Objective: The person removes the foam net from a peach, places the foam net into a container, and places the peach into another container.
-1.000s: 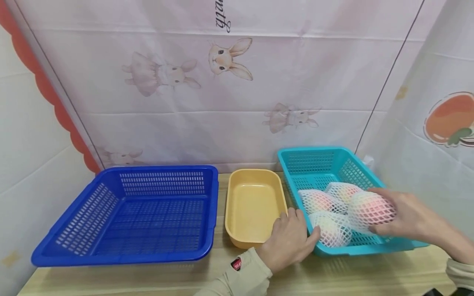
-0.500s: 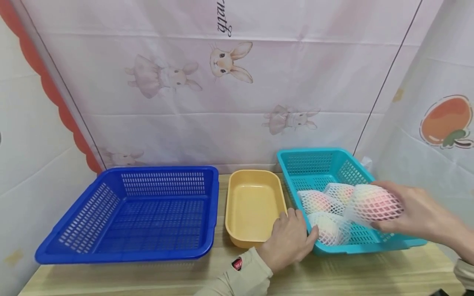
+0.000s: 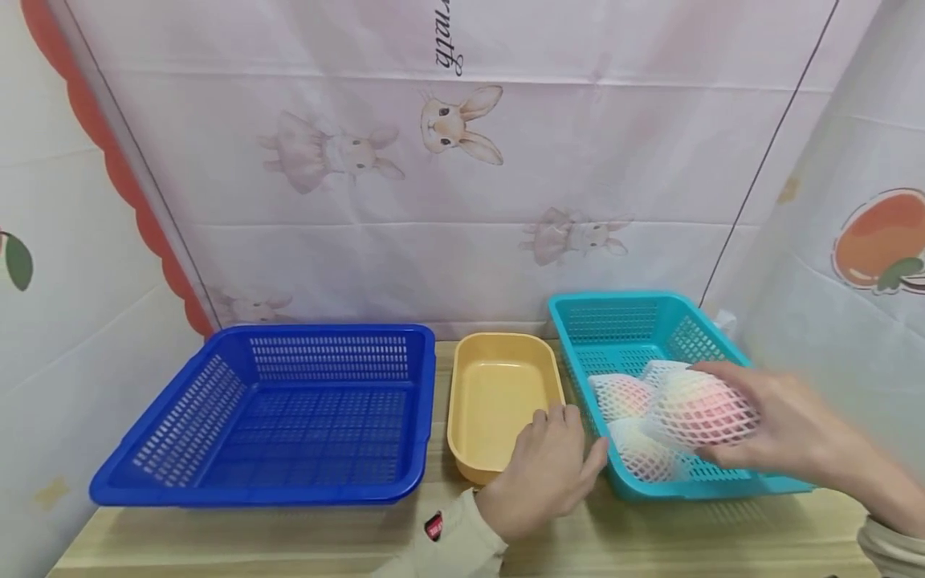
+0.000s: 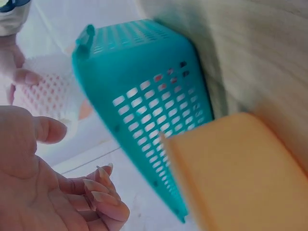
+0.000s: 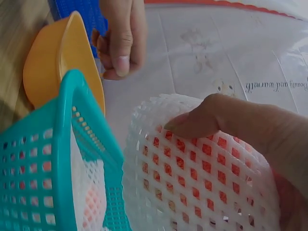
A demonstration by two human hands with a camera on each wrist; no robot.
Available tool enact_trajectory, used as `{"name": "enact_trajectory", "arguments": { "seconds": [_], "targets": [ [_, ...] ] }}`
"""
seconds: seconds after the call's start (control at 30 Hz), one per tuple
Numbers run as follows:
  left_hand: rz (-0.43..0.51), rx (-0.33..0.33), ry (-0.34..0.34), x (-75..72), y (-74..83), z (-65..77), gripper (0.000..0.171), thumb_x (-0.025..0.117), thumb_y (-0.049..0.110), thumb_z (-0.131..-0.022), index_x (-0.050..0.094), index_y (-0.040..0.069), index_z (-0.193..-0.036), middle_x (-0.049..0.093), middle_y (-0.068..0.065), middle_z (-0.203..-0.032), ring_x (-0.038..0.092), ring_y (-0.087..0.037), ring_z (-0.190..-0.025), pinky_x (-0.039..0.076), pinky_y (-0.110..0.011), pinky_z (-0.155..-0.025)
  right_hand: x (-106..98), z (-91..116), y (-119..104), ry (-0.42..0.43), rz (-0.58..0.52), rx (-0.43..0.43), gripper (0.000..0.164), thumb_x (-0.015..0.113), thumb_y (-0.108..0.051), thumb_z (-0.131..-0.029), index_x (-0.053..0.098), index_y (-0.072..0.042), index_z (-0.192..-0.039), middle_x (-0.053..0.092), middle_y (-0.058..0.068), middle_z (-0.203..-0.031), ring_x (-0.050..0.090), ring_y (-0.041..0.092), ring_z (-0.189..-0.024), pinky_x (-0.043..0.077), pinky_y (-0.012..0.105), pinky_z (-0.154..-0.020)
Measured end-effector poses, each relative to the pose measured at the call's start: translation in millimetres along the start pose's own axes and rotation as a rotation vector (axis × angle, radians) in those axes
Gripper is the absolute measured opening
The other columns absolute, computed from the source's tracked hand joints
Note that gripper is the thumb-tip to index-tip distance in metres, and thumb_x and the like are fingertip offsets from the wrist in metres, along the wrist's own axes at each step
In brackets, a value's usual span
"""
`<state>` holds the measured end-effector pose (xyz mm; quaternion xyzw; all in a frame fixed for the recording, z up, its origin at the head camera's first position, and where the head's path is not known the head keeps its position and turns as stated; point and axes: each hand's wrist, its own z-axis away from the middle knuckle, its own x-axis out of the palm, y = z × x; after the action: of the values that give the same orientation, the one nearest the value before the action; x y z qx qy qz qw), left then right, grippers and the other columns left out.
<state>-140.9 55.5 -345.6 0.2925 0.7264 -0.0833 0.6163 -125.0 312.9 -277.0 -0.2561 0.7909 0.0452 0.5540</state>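
Observation:
My right hand [image 3: 802,433] grips a round red-and-yellow fruit in a white foam net [image 3: 711,409], its thumb on the near side. In the head view this fruit overlaps the front half of the teal basket [image 3: 607,321]. More netted fruits lie in that basket: one at the left wall [image 3: 621,395], one near the front corner [image 3: 646,453] and one partly hidden behind the held one [image 3: 661,369]. Between the yellow container [image 3: 502,409] and the teal basket, my left hand [image 3: 542,474] hovers with loosely curled fingers. The left wrist view shows its palm [image 4: 24,178] holding nothing.
A large blue basket [image 3: 325,425] stands on the left of the wooden table [image 3: 614,546], with no fruit in it. The yellow container sits between the two baskets. Behind them rises a rabbit-printed wall covering [image 3: 347,265].
My right hand first lifts the netted fruit slightly, then carries it left over the other fruits. My left hand shifts a little left, away from the teal basket's rim.

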Motion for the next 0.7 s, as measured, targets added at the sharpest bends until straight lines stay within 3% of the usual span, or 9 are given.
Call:
{"name": "enact_trajectory", "arguments": {
  "seconds": [0.23, 0.4, 0.7],
  "targets": [
    [0.092, 0.004, 0.098, -18.9, -22.5, 21.9, 0.035, 0.047, 0.035, -0.099, 0.055, 0.000, -0.095, 0.047, -0.005, -0.080, 0.045, -0.016, -0.068, 0.039, -0.023, -0.054, 14.5, -4.4, -21.3, 0.036, -0.033, -0.121, 0.084, 0.094, -0.033, -0.049, 0.060, -0.014, -0.123, 0.067, -0.001, -0.105, 0.057, 0.006, -0.081, 0.048, 0.025, -0.060],
    [0.058, 0.023, 0.152, -27.7, -35.5, 36.7, 0.031, 0.054, 0.033, -0.096, 0.056, 0.002, -0.096, 0.046, -0.003, -0.081, 0.044, -0.014, -0.067, 0.038, -0.021, -0.056, 27.0, -7.0, -35.2, 0.014, -0.054, -0.159, 0.086, 0.094, -0.034, -0.048, 0.060, -0.012, -0.124, 0.066, -0.001, -0.111, 0.059, 0.012, -0.090, 0.051, 0.029, -0.067],
    [0.028, 0.072, 0.102, -36.6, -45.4, 58.0, 0.038, 0.056, 0.032, -0.095, 0.056, 0.001, -0.116, 0.056, -0.007, -0.102, 0.055, -0.019, -0.085, 0.049, -0.029, -0.072, 48.0, -11.0, -60.2, -0.031, -0.128, -0.229, 0.083, 0.091, -0.024, -0.049, 0.059, -0.011, -0.124, 0.065, -0.004, -0.114, 0.059, 0.009, -0.094, 0.054, 0.029, -0.073]
  ]
}}
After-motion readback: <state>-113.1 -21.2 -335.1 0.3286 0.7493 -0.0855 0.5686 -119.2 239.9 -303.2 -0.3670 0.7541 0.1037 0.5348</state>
